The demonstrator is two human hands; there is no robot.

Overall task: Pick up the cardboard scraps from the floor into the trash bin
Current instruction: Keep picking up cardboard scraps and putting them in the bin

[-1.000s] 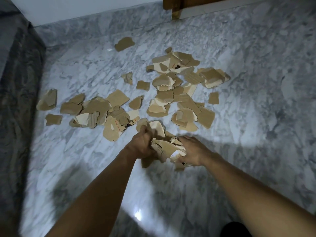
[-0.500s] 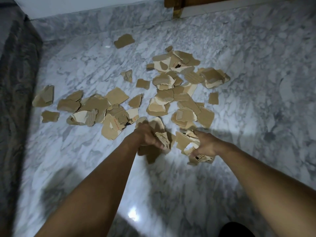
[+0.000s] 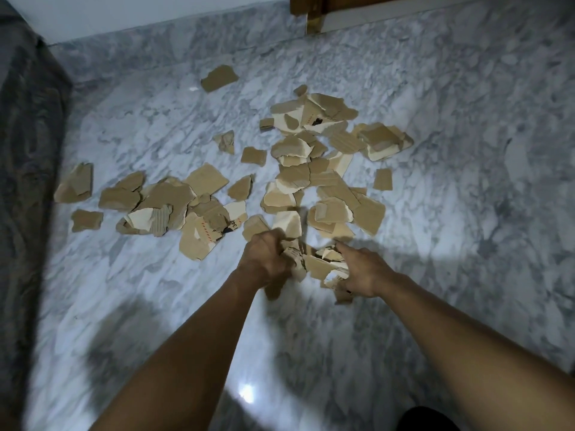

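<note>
You're mid-gather: left hand (image 3: pixel 264 256) and right hand (image 3: pixel 364 272) both have fingers clamped on cardboard scraps (image 3: pixel 314 264), and the rest lie scattered on the floor (image 3: pixel 466 213) just beyond. No trash bin in view, so next you'd turn and find it.

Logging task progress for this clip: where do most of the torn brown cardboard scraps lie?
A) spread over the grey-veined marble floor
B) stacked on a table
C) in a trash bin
A: the torn brown cardboard scraps lie scattered across the grey-veined marble floor.
</note>
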